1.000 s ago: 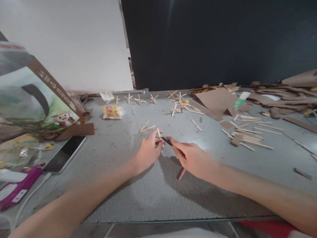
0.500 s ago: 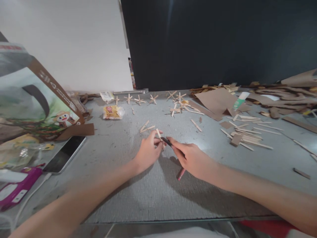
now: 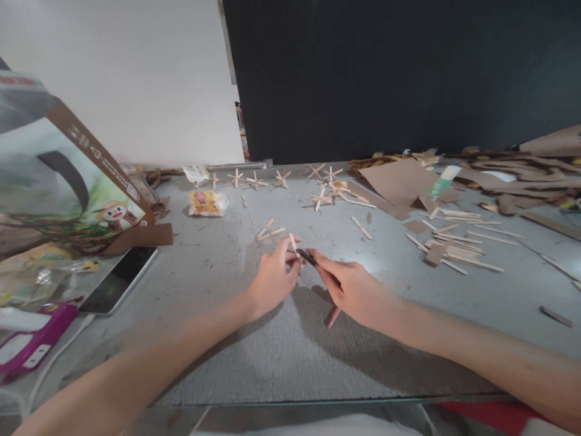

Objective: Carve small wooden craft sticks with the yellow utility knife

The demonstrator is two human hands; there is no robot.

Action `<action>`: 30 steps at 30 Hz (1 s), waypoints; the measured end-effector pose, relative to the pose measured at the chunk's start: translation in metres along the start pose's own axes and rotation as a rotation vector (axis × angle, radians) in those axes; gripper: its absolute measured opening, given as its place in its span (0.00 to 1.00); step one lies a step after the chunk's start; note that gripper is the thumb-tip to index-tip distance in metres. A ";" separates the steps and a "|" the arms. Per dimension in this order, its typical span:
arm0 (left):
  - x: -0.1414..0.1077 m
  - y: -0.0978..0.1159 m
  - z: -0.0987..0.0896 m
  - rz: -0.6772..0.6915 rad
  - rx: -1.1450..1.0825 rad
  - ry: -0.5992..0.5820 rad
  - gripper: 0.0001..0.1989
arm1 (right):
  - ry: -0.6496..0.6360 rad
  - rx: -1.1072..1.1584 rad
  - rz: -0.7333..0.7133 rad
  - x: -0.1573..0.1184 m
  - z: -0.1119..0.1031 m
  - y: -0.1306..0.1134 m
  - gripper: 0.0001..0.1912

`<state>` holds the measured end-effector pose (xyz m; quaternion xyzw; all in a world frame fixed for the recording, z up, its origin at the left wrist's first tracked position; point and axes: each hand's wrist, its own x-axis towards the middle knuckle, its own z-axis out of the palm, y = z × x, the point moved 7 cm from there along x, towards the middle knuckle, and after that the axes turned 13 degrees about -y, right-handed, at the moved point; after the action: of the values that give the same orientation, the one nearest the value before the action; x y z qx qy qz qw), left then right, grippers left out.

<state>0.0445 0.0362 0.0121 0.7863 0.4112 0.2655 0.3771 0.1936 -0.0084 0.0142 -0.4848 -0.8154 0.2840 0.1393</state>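
My left hand [image 3: 275, 275] pinches a short wooden stick [image 3: 293, 243] whose upper end points up and slightly left. A dark, slim tool [image 3: 307, 257] is in the closed fingers of my right hand [image 3: 351, 287], and its tip touches or nearly touches the stick. Below my right hand a reddish rod end [image 3: 333, 317] shows; whether it belongs to the dark tool is hidden by the hand. Two loose sticks [image 3: 271, 234] lie just beyond my left hand, forming a V. Farther back, several crossed-stick stars [image 3: 236, 178] stand in a row.
On the grey table [image 3: 227, 375], a phone [image 3: 118, 281], a purple device [image 3: 39, 339] and a printed bag [image 3: 68, 181] are at the left. A snack packet [image 3: 207, 203] lies farther back. Stick pile [image 3: 463, 251], glue tube [image 3: 445, 181] and brown cardboard [image 3: 394, 184] are at the right.
Both hands hold nearly the same place and grip. The stick in my left hand appears slightly farther right, and the view has shifted a little.
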 end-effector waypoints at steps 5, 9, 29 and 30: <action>0.000 0.001 0.001 0.053 0.088 -0.049 0.17 | 0.016 0.051 -0.019 -0.002 0.001 0.001 0.29; 0.001 -0.001 -0.001 0.021 0.051 -0.030 0.19 | 0.025 0.058 -0.027 0.000 0.002 0.002 0.28; -0.003 0.007 -0.003 0.149 0.155 -0.025 0.22 | 0.006 0.308 -0.032 0.001 0.007 0.009 0.29; -0.004 0.009 -0.004 0.152 0.153 -0.013 0.23 | 0.021 0.305 -0.052 0.001 0.005 0.008 0.28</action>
<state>0.0435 0.0315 0.0211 0.8433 0.3669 0.2563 0.2975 0.1959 -0.0061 0.0058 -0.4397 -0.7735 0.3959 0.2273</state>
